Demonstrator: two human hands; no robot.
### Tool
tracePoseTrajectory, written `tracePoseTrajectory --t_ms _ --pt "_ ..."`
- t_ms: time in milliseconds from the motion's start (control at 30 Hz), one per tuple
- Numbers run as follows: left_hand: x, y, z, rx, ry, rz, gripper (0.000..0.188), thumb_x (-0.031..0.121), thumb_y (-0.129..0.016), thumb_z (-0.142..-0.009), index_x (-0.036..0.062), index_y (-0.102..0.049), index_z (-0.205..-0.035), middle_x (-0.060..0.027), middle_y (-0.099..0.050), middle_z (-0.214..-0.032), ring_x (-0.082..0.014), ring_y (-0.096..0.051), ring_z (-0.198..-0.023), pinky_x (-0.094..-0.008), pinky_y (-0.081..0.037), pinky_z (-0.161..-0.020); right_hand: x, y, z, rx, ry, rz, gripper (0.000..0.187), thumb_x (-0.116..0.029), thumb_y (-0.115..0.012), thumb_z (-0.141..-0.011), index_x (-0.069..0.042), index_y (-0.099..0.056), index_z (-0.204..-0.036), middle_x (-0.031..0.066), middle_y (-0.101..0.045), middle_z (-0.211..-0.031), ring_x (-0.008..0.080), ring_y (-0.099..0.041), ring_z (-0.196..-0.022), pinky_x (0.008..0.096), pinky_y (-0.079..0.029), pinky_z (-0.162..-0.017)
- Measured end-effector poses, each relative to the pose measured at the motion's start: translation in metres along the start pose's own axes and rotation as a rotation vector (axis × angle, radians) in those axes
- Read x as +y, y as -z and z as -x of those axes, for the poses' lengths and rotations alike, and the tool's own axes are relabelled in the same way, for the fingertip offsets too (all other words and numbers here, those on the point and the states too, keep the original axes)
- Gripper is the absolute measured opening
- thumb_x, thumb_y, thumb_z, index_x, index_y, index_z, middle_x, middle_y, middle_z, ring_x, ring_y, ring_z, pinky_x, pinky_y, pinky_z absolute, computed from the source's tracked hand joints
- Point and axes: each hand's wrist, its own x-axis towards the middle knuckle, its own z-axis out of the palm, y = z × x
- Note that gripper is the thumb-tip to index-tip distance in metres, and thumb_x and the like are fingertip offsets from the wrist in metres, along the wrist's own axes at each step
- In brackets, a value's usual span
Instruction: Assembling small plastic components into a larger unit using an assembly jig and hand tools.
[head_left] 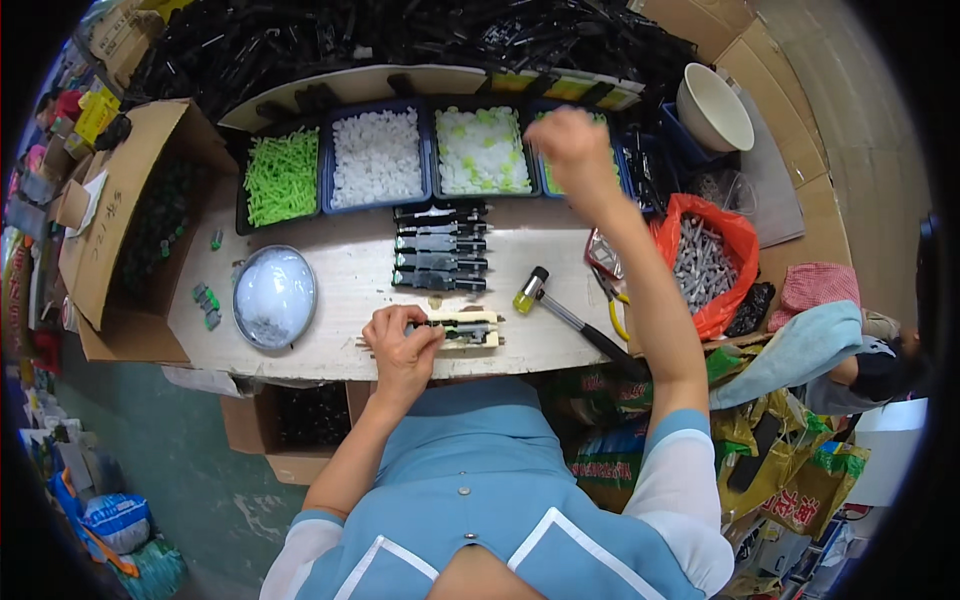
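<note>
Pale worktable [350,255]; trays [380,203] along back; black parts [440,245] mid-table; round dish [312,275] left; hammer [562,310] right; cream fixture [490,339] front

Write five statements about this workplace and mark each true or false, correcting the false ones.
1. The left hand is at the cream fixture. True.
2. The right hand grips the hammer. False: the hammer lies on the table, with neither hand on it.
3. Green strips fill the leftmost tray of the row. True.
4. The bowl at the upper right is black. False: it is off-white.
5. The red bag lies left of the round dish. False: the bag is at the right, beyond the hammer.
</note>
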Motion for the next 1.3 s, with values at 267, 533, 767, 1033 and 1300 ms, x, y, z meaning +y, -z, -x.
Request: tracePoseTrajectory --t_ms 267,533,767,1033,1300 --pt "0.004 0.004 0.005 -0.016 0.005 0.031 0.01 0.008 -0.069 -0.064 0.0123 -0.064 -0.071 -0.0018 -0.055 -0.088 -0.0229 -0.046 -0.093 -0.0367 -0.026 -0.079 0.081 -0.025 -0.053 -0.12 -0.218 0.374 0.033 -0.011 -0.066 -0.068 -0.021 -0.065 -0.099 -0.0039 -0.056 -0.104 0.021 -0.045 -0.102 0.0422 -0.031 -0.081" --pt "-0.003 0.0 0.002 0.0 0.019 -0.007 0.009 0.008 -0.069 -0.065 0.0096 -0.065 -0.073 -0.0032 -0.056 -0.09 -0.0229 -0.046 -0.093 -0.0366 -0.027 -0.077 0.01 0.003 -0.048 0.137 0.019 -0.049 0.017 -0.01 -0.06 -0.078 -0.011 -0.059 -0.095 0.0028 -0.063 -0.089 0.0219 -0.054 -0.09 0.0363 -0.035 -0.079" --pt "-0.008 0.01 0.0 -0.002 0.103 0.223 0.03 0.013 -0.07 -0.065 0.0099 -0.063 -0.094 -0.0029 -0.054 -0.095 -0.0208 -0.044 -0.096 -0.0331 -0.028 -0.082 -0.118 0.01 0.058 -0.407 -0.421 -0.791 0.041 -0.017 -0.058 -0.085 -0.003 -0.046 -0.121 0.0191 -0.058 -0.107 0.0324 -0.058 -0.098 0.0357 -0.046 -0.083" --pt "-0.021 0.03 0.025 0.073 0.196 0.268 0.039 0.009 -0.07 -0.067 0.0095 -0.061 -0.104 -0.0042 -0.053 -0.102 -0.0223 -0.044 -0.097 -0.0336 -0.033 -0.086 -0.17 0.002 0.093 -0.539 -0.212 -0.432 0.029 -0.016 -0.062 -0.078 -0.005 -0.051 -0.102 0.011 -0.049 -0.093 0.0294 -0.055 -0.084 0.0381 -0.048 -0.063" --pt "-0.025 0.032 0.024 0.071 0.162 0.238 0.041 0.006 -0.067 -0.069 0.0074 -0.058 -0.11 -0.0071 -0.053 -0.104 -0.0222 -0.045 -0.099 -0.0307 -0.039 -0.083 -0.192 -0.021 0.097 -0.438 -0.051 -0.326 0.033 -0.013 -0.065 -0.073 -0.008 -0.055 -0.104 0.0068 -0.049 -0.092 0.0244 -0.045 -0.088 0.0375 -0.032 -0.073"
